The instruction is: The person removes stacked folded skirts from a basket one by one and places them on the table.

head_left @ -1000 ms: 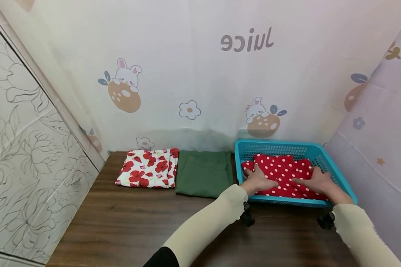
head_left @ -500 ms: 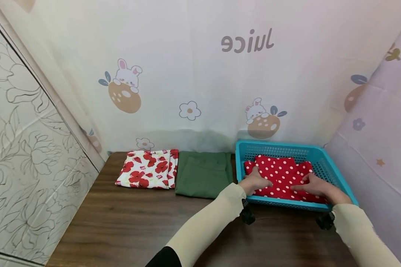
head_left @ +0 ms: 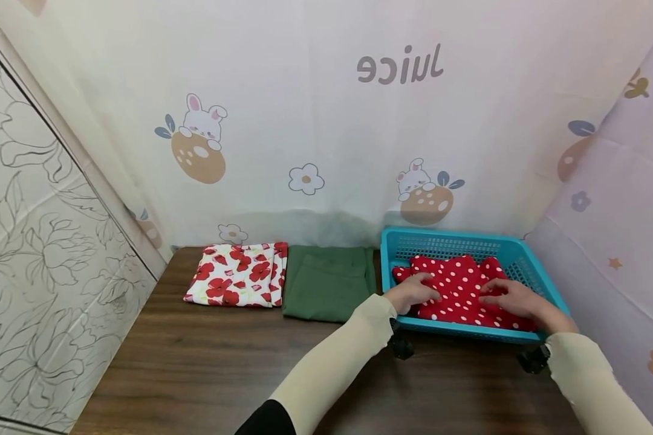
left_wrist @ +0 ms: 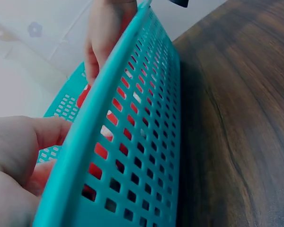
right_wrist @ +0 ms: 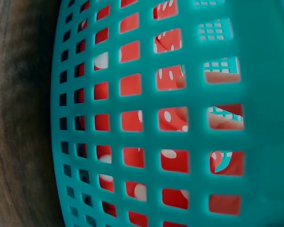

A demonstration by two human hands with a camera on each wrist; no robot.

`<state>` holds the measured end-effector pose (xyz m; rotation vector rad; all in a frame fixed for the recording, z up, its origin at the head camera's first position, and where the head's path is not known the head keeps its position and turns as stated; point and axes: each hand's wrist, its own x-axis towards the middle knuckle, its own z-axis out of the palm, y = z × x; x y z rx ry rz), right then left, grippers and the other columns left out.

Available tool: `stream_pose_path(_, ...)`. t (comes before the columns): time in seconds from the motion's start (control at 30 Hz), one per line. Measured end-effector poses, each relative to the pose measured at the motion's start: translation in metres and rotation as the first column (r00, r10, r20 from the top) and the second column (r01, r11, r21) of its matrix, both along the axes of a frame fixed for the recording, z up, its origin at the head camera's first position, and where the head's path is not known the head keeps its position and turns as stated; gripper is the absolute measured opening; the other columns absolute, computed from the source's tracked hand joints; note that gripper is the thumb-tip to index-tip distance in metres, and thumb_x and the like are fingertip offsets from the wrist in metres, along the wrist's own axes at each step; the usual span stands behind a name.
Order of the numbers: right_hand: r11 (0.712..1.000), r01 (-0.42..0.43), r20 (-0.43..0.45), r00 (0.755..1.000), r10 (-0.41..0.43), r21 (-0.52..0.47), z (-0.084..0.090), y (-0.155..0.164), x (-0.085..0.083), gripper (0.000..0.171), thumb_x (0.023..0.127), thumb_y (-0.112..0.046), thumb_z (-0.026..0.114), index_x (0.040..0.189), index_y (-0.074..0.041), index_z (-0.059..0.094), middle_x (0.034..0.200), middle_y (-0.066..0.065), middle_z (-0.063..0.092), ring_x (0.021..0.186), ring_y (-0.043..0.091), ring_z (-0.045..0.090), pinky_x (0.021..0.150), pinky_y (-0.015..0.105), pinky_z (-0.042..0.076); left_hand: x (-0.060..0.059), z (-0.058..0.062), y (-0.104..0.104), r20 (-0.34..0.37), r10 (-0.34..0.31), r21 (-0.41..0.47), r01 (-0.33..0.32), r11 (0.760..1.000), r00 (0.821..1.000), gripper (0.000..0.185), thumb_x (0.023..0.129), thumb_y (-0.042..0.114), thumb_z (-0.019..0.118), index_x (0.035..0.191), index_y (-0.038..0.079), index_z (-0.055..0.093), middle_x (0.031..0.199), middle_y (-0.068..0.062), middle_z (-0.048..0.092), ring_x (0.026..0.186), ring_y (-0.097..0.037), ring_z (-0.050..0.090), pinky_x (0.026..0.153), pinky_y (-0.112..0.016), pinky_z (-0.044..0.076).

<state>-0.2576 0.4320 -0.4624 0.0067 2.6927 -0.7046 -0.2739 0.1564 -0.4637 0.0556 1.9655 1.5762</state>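
A red cloth with white polka dots (head_left: 457, 284) lies bunched inside a blue plastic basket (head_left: 451, 326). My left hand (head_left: 410, 294) reaches over the basket's near left corner, with thumb and fingers bent into the cloth's left side. At the opposite side my right hand (head_left: 517, 299) grips the cloth's right part with curled fingers. In the left wrist view, the left hand (left_wrist: 19, 156) shows behind the basket's rim (left_wrist: 92, 113). The right wrist view looks through the perforated wall (right_wrist: 151, 104) at the red cloth (right_wrist: 130, 85).
Left of the basket, a folded green cloth (head_left: 329, 287) lies on the dark wooden table (head_left: 217, 362). Beside it is a folded white cloth with red flowers (head_left: 236, 275). A printed curtain (head_left: 305, 121) hangs behind, and another stands close at the basket's right.
Both hands' fingers have drawn in from a wider spread and bent around the cloth. The cloth has bunched up in the middle. The basket and folded cloths stay put.
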Motion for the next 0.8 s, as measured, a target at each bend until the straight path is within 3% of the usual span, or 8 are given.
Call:
stream_pose_path(0.13, 1.000, 0.007, 0.025, 1.000, -0.007, -0.001, -0.001, 0.001, -0.002, 0.076, 0.082, -0.038, 0.084, 0.137, 0.005, 0.053, 0.134, 0.044, 0.040, 0.117, 0.059, 0.039, 0.085, 0.056, 0.056, 0.002, 0.000, 0.000, 0.005, -0.047, 0.002, 0.047, 0.999, 0.999, 0.066, 0.086, -0.001, 0.076, 0.147, 0.018, 0.057, 0.142, -0.011, 0.053, 0.120, -0.028, 0.049, 0.102, -0.050, 0.053)
stream_pose_path(0.3, 1.000, 0.005, 0.054, 0.999, -0.004, -0.019, -0.004, 0.004, -0.005, 0.077, 0.080, -0.035, 0.088, 0.137, 0.005, 0.054, 0.134, 0.044, 0.041, 0.117, 0.057, 0.041, 0.083, 0.049, 0.058, 0.000, -0.004, 0.002, -0.007, -0.038, -0.004, 0.038, 0.999, 0.999, 0.062, 0.086, -0.005, 0.074, 0.142, 0.017, 0.063, 0.143, -0.011, 0.054, 0.108, -0.025, 0.052, 0.090, -0.045, 0.057)
stream_pose_path(0.4, 1.000, -0.006, 0.027, 1.000, 0.006, -0.021, -0.005, 0.004, -0.007, 0.072, 0.078, -0.031, 0.089, 0.131, 0.005, 0.058, 0.131, 0.043, 0.045, 0.115, 0.056, 0.043, 0.080, 0.046, 0.058, -0.001, -0.005, 0.005, -0.010, 0.030, -0.025, -0.031, 0.999, 0.999, 0.057, 0.084, -0.006, 0.073, 0.135, 0.019, 0.069, 0.140, -0.008, 0.058, 0.103, -0.022, 0.053, 0.083, -0.043, 0.059)
stream_pose_path(0.57, 0.999, 0.010, -0.034, 0.999, -0.011, -0.039, -0.006, 0.001, -0.008, 0.064, 0.076, -0.028, 0.091, 0.123, 0.005, 0.062, 0.129, 0.041, 0.048, 0.113, 0.054, 0.045, 0.075, 0.041, 0.060, -0.005, -0.007, 0.010, 0.007, 0.167, -0.060, -0.166, 0.984, 0.986, 0.051, 0.080, -0.006, 0.075, 0.127, 0.015, 0.074, 0.128, -0.005, 0.064, 0.103, -0.023, 0.055, 0.084, -0.046, 0.061)
stream_pose_path(0.8, 0.994, 0.099, -0.082, 0.991, -0.102, -0.040, -0.003, -0.001, -0.004, 0.073, 0.079, -0.030, 0.089, 0.133, 0.009, 0.059, 0.134, 0.043, 0.042, 0.115, 0.056, 0.042, 0.069, 0.037, 0.062, -0.008, -0.011, 0.012, -0.013, 0.271, -0.050, -0.271, 0.961, 0.963, 0.048, 0.075, -0.004, 0.080, 0.120, 0.011, 0.076, 0.110, -0.001, 0.066, 0.092, -0.021, 0.055, 0.074, -0.043, 0.059)
